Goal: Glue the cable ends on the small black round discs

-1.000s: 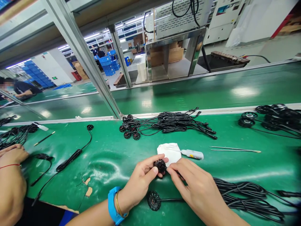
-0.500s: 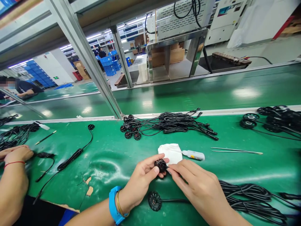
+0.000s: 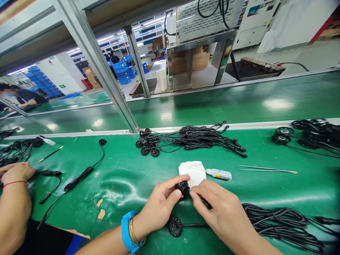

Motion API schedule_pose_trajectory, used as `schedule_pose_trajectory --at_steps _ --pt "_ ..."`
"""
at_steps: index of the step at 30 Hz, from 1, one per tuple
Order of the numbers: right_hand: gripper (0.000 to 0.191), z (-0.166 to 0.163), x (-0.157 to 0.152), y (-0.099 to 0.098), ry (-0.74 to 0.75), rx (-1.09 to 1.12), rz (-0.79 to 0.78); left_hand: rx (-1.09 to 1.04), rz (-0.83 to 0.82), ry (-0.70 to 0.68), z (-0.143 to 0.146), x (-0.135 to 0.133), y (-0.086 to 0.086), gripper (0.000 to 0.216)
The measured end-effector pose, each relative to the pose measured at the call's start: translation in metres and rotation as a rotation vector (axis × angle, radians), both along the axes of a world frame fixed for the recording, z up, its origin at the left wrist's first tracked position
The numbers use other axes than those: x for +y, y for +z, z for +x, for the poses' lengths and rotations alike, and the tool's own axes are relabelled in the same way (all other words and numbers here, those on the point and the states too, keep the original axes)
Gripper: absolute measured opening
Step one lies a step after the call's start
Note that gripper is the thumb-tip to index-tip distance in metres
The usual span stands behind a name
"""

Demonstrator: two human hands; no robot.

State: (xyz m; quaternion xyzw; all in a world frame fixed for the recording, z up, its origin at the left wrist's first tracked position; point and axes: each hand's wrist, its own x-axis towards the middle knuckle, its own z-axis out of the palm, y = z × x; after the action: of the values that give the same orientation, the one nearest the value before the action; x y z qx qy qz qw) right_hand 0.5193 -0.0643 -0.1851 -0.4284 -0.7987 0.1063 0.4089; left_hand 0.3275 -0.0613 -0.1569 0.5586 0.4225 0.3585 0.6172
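Observation:
Between the thumb and fingers of my left hand (image 3: pixel 159 202) is a small round black part (image 3: pixel 182 188), a wheel-like cable end. My right hand (image 3: pixel 224 209) pinches the black cable (image 3: pixel 204 202) close to where it meets that part. Just behind my hands lies a folded white cloth or tissue (image 3: pixel 192 170), with a small white bottle (image 3: pixel 219 174) beside it. Below my hands, another black wheel-like part (image 3: pixel 175 226) rests on the green mat, its cable running under my right hand.
Bundled black cables with round ends (image 3: pixel 196 137) lie at the back. More coils (image 3: pixel 281 219) are at the right, round parts (image 3: pixel 283 134) at the far right. Thin sticks (image 3: pixel 268 169) lie right of the bottle. A co-worker's arm (image 3: pixel 16 198) is at the left. A metal post (image 3: pixel 98 67) rises behind.
The round part has turned in my left hand and tilted slightly. More of the cable now shows by my right hand's fingers. The co-worker's hand has shifted slightly left.

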Motion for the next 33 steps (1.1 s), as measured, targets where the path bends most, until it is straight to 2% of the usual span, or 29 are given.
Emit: schedule_pose_trajectory --at_steps 5,12,16,20,25,29,33 --pt "0.023 0.001 0.002 0.002 0.025 0.047 -0.091 -0.093 -0.062 -0.005 0.000 0.003 -0.005 0.041" --pt "0.027 0.000 0.001 0.001 0.008 0.040 -0.152 0.005 0.022 0.012 0.002 -0.001 -0.002 0.038" --pt "0.030 -0.002 0.000 0.000 -0.007 -0.006 -0.135 0.016 0.029 0.007 0.002 -0.001 -0.003 0.039" --pt "0.032 -0.001 0.001 0.000 -0.054 -0.046 -0.105 -0.108 -0.089 0.041 0.003 0.003 -0.008 0.042" --pt "0.015 0.008 0.004 0.006 -0.028 -0.020 -0.071 -0.266 -0.218 0.094 0.002 0.006 -0.009 0.040" --pt "0.018 0.010 0.005 0.009 0.039 -0.023 0.019 -0.281 -0.223 0.090 0.001 0.007 -0.007 0.039" --pt "0.023 0.008 0.003 0.011 0.031 -0.068 0.055 -0.259 -0.196 0.049 0.000 0.007 -0.006 0.039"
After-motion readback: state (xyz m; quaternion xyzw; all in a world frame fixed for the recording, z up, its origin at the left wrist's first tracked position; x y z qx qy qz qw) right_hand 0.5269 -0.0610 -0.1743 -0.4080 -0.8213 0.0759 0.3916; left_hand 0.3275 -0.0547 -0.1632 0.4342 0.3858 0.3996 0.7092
